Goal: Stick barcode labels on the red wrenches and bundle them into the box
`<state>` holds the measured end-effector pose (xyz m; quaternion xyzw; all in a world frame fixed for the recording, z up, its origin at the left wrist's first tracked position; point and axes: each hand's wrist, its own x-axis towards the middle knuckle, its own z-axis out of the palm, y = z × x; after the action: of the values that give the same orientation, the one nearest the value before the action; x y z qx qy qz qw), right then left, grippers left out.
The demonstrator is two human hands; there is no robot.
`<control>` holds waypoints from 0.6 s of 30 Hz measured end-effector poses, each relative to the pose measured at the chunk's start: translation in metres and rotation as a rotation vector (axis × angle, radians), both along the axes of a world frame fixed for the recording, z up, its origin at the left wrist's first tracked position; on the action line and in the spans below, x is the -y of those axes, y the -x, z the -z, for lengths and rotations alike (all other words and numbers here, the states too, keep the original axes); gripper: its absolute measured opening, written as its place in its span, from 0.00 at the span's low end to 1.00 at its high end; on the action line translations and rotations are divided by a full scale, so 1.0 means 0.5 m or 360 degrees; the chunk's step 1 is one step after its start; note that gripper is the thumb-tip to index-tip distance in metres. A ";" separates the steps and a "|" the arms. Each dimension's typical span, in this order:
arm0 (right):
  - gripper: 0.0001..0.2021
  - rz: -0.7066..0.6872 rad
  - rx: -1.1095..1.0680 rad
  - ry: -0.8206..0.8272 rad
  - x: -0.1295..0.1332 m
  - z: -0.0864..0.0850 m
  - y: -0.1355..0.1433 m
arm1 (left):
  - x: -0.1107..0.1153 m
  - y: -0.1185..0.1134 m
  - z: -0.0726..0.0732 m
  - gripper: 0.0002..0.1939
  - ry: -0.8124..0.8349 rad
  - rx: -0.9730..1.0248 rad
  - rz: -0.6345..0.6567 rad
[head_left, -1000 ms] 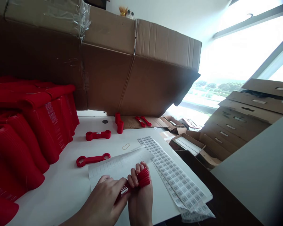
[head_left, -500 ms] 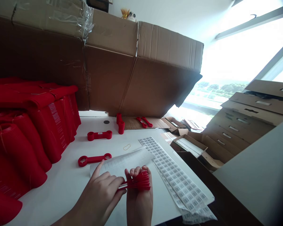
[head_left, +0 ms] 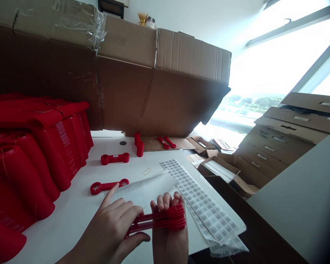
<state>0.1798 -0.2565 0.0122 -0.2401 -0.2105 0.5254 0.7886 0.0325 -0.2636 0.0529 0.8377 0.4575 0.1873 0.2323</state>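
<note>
Across both hands lies a stack of thin red plastic wrenches (head_left: 154, 221), fanned slightly apart. My right hand (head_left: 169, 238) has its fingers curled over the stack's right end. At the other end, my left hand (head_left: 112, 222) holds the wrenches between fingers and thumb, with its index finger stretched forward. That fingertip overlaps a red ring-ended wrench (head_left: 104, 186) on the table; whether it touches is unclear. Under the hands' far side is a white printed sheet (head_left: 145, 187). Right of them, sheets of small barcode labels (head_left: 200, 201) overlap one another.
Bundled stacks of red wrenches (head_left: 38, 157) line the left side. Further back are a labelled red stack (head_left: 115, 158), an upright red stack (head_left: 140, 148), two loose wrenches (head_left: 166, 142) and a rubber band (head_left: 146, 171). A big cardboard box (head_left: 121, 95) overhangs the table. Cartons (head_left: 275, 146) stand right.
My right hand has moved right and the stack now spans a wider gap between the hands, showing more of the wrenches' length. My left thumb has spread lower. The view has shifted slightly.
</note>
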 end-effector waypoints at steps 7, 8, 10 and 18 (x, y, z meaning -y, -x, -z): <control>0.08 0.0038 0.0063 0.0020 -0.004 0.014 0.004 | 0.000 -0.003 0.008 0.12 -0.0095 -0.0132 0.0074; 0.07 0.0044 0.0154 0.0043 -0.006 0.024 0.000 | -0.002 -0.003 0.015 0.13 -0.0118 -0.0158 0.0089; 0.06 0.0014 0.0488 0.0068 -0.007 0.053 -0.016 | -0.009 0.001 0.034 0.15 -0.0114 -0.0189 0.0088; 0.16 0.0156 0.1828 -0.0026 0.012 0.187 -0.082 | -0.018 0.036 0.136 0.11 0.0142 -0.0153 -0.0113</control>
<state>0.2210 -0.2626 -0.0812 -0.4903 -0.5976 0.2721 0.5731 0.0144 -0.2547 -0.0152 0.8177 0.5055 0.1344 0.2404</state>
